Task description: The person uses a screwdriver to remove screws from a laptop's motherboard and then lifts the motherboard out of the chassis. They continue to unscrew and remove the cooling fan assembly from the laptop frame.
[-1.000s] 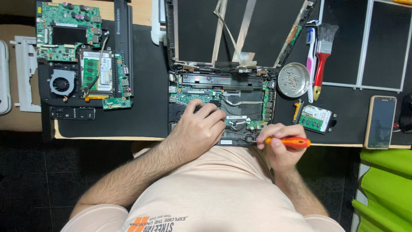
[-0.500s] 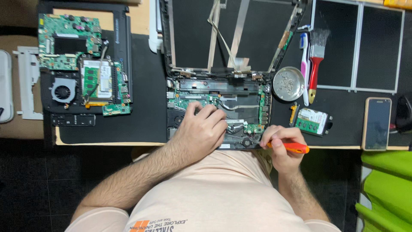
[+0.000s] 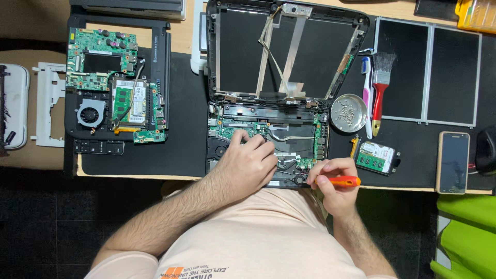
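An opened small laptop lies on the black mat, its green board bare and its screen frame tipped back with loose ribbon cables. My left hand rests flat on the board's left and middle part, fingers spread over it. My right hand grips an orange-handled screwdriver lying nearly level, its tip at the base's near right corner.
A second stripped laptop base with fan and green boards lies at left. A round metal dish of screws, a red-handled brush, a small drive, a phone and two dark panels sit at right.
My right hand with the screwdriver has stayed at the base's near right corner. My left hand remains on the board. The view has shifted slightly.
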